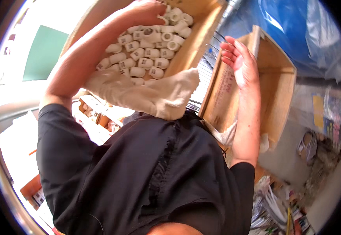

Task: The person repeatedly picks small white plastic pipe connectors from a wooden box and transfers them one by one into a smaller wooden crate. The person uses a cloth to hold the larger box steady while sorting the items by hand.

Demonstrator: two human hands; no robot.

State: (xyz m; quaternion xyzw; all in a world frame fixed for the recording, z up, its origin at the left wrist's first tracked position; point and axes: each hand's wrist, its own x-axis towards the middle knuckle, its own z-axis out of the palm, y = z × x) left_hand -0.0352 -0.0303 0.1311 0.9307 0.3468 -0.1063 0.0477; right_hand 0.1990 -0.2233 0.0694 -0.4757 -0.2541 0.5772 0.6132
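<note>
My left hand point(151, 12) reaches over a wooden box point(201, 35) at the top of the view. Its fingertips are among white plastic pipe elbows point(152, 53) heaped inside, several with dark printed marks. The picture's edge partly cuts off this hand, so whether it grips an elbow is unclear. A beige cloth point(170, 94) drapes across the box's near end. To the right, my right hand point(239, 63) is raised with its palm showing and fingers loosely curled. It appears to hold nothing, and hangs above the side of a second wooden box point(220, 97).
Blue plastic sheeting point(288, 32) stands behind the second box. Wire mesh point(202, 79) shows between the boxes. On the floor at right lie a shoe point(307, 147) and a pile of mixed scraps point(272, 205). A green panel point(44, 54) is at the left.
</note>
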